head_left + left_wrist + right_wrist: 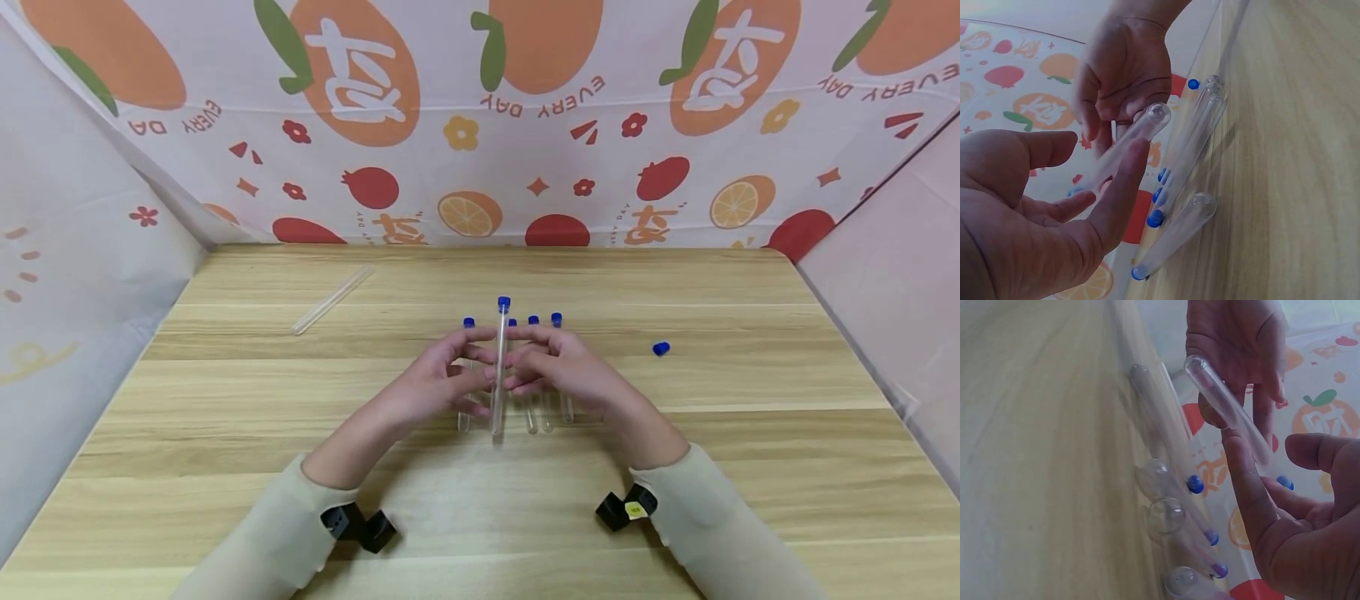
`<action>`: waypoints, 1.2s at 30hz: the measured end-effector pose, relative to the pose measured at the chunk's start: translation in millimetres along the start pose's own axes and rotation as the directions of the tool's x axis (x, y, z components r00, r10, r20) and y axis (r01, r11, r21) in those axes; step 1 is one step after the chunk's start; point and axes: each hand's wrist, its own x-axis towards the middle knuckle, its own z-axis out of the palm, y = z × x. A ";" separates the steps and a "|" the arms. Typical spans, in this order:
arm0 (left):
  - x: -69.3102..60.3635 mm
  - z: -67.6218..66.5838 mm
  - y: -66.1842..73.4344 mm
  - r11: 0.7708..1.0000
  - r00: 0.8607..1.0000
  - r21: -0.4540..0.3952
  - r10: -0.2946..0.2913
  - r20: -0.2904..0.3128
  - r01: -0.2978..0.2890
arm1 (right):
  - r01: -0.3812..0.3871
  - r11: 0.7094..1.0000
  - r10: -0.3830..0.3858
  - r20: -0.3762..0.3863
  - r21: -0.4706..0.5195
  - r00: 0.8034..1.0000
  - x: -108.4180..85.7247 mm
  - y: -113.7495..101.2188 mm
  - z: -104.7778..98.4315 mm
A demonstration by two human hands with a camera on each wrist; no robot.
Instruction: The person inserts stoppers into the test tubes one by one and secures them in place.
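A clear test tube (499, 367) with a blue cap stands raised between my two hands, its rounded end toward me. My left hand (442, 371) touches it from the left with mostly extended fingers. From the right, the fingertips of my right hand (558, 367) meet the same tube. Both thumbs, in the wrist views, look apart from the tube. Below the hands lie several more blue-capped test tubes, among them one on the left (464, 421) and one on the right (567, 408). My fingers hide their middles.
A loose blue cap (661, 348) lies on the wooden table (750, 467) at the right. Clear tubing without a visible cap (330, 302) lies at the back left. A fruit-patterned cloth (480, 150) hangs behind the table's far edge.
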 end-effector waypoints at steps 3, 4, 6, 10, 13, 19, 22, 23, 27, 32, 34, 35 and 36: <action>-0.5 -1.1 0.2 1.000 1.000 0.003 -0.015 0.015 0.015 | -0.008 1.000 0.008 0.012 0.003 1.000 1.2 1.8 -0.2; -0.7 -1.6 0.4 1.000 1.000 0.005 -0.021 0.018 0.020 | -0.010 1.000 0.010 0.014 0.005 1.000 1.7 2.3 -0.2; -1.0 -2.6 0.6 0.999 0.999 0.008 -0.033 0.026 0.033 | -0.013 1.000 0.013 0.017 0.009 1.000 2.3 2.9 -0.4; -1.7 -2.8 0.4 0.999 0.998 0.015 -0.047 0.044 0.047 | -0.021 1.000 0.020 0.017 0.008 1.000 2.2 3.7 0.1; -2.2 -2.7 0.5 0.999 0.997 0.024 -0.051 0.059 0.049 | -0.028 1.000 0.027 0.019 0.003 0.999 1.9 3.6 0.8; -3.3 -2.1 1.5 0.999 0.996 0.025 -0.041 0.083 0.039 | -0.036 0.999 0.036 0.014 -0.009 0.999 2.4 3.8 0.9; -4.0 -2.1 2.3 0.999 0.995 0.022 -0.041 0.096 0.039 | -0.042 0.999 0.042 0.014 -0.015 0.999 2.6 3.7 1.0; -4.1 -2.1 2.6 0.999 0.994 0.022 -0.043 0.099 0.041 | -0.046 0.999 0.046 0.016 -0.018 0.999 2.5 3.5 1.1; -4.2 -2.2 3.1 0.998 0.993 0.027 -0.053 0.108 0.050 | -0.059 0.998 0.059 0.019 -0.029 0.998 2.3 2.7 2.0; -4.1 -2.0 3.5 0.997 0.991 0.042 -0.062 0.119 0.057 | -0.065 0.996 0.066 0.015 -0.055 0.998 2.4 2.7 3.2; -4.1 -1.9 3.4 0.997 0.989 0.046 -0.067 0.129 0.061 | -0.064 0.996 0.065 0.017 -0.070 0.998 2.5 3.0 3.7; -4.1 -2.1 3.3 0.997 0.988 0.046 -0.069 0.136 0.063 | -0.061 0.995 0.063 0.018 -0.079 0.998 2.4 3.1 3.9; -4.2 -2.2 3.2 0.997 0.987 0.044 -0.071 0.142 0.065 | -0.058 0.995 0.060 0.020 -0.086 0.998 2.3 3.2 4.1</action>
